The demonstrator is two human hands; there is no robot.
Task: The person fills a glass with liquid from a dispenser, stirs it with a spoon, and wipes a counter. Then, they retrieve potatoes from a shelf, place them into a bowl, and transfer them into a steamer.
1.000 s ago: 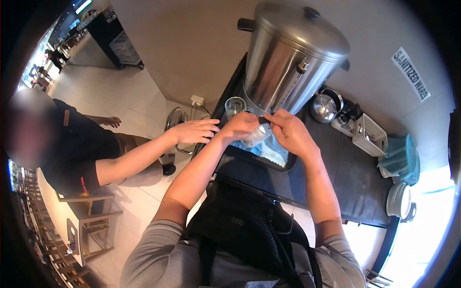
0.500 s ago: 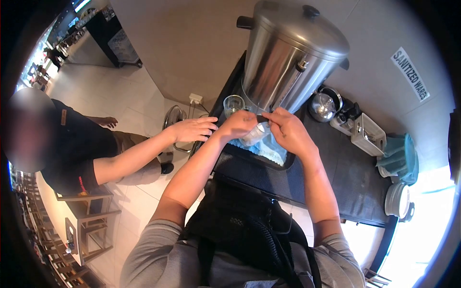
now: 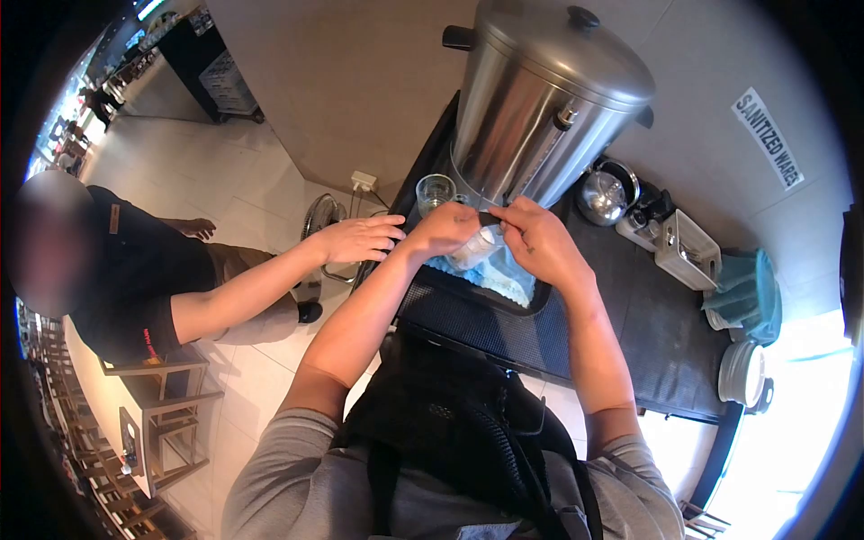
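In front of the large steel urn [image 3: 531,99], my left hand [image 3: 444,229] has its fingers wrapped round a clear glass [image 3: 470,251], tilted over a light blue cloth [image 3: 504,278] in a black tray [image 3: 477,299]. My right hand [image 3: 531,234] is closed on the small black tap lever [image 3: 489,219] of the urn, close to my left fingers. Another clear glass [image 3: 436,192] stands just beyond my left hand.
A co-worker [image 3: 135,270] stands at the left, one hand [image 3: 364,238] by the counter's edge. Along the counter [image 3: 621,333] are a steel pot [image 3: 603,197], a white basket [image 3: 686,252], a teal cloth [image 3: 749,292] and stacked plates [image 3: 742,373]. A floor fan [image 3: 322,220] stands behind.
The view has shifted slightly. Both of my hands stay in the same place at the urn, and the co-worker's arm has hardly moved.
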